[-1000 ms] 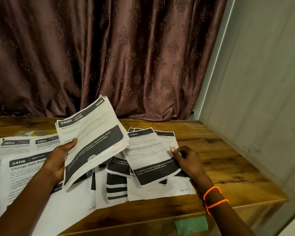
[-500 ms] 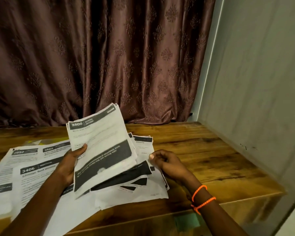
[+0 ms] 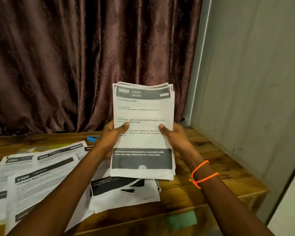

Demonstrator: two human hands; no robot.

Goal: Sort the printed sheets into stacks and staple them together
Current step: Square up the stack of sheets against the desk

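Both the left hand [image 3: 111, 137] and right hand [image 3: 174, 138] pinch the 3800 stack [image 3: 143, 132] mid-frame (top edges ragged), so it wants tapping square before the blue stapler [image 3: 92, 138].

Both our forearms reach forward and up, converging toward the middle. Our left hand [image 3: 111, 135] grips the left edge of a held stack of sheets [image 3: 143, 133], thumb pressed flat across the front page. Our right hand [image 3: 174, 138] grips the right edge likewise, thumb on front, fingers hidden behind. Orange bead bracelets [image 3: 203, 174] circle our right wrist.
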